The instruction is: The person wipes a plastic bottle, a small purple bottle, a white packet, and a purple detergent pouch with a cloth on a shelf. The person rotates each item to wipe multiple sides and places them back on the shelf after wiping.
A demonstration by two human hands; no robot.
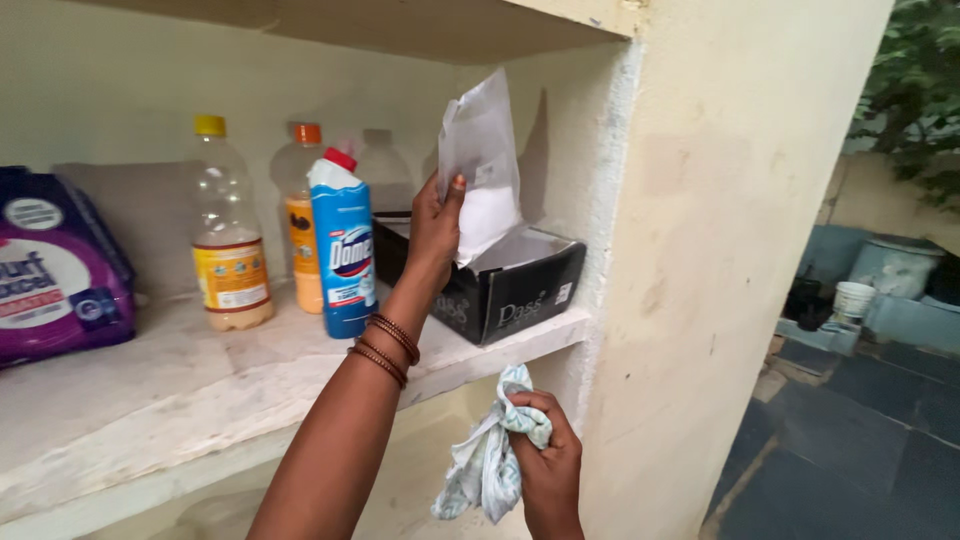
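My left hand (437, 222) is raised at the shelf and holds a clear plastic pouch (484, 170) with white powder in its lower part. The pouch hangs just above an open black cardboard box (510, 290) at the right end of the shelf. Bangles circle that wrist. Lower down, below the shelf's edge, my right hand (548, 462) grips a bunched pale patterned cloth (487, 468) that hangs from the fist.
On the stone shelf (200, 385) stand a blue cleaner bottle with a red cap (343, 245), two clear bottles with orange liquid (228, 235) and a purple detergent bag (55, 270). A wall pillar (720, 250) rises to the right, with buckets and dark floor tiles beyond.
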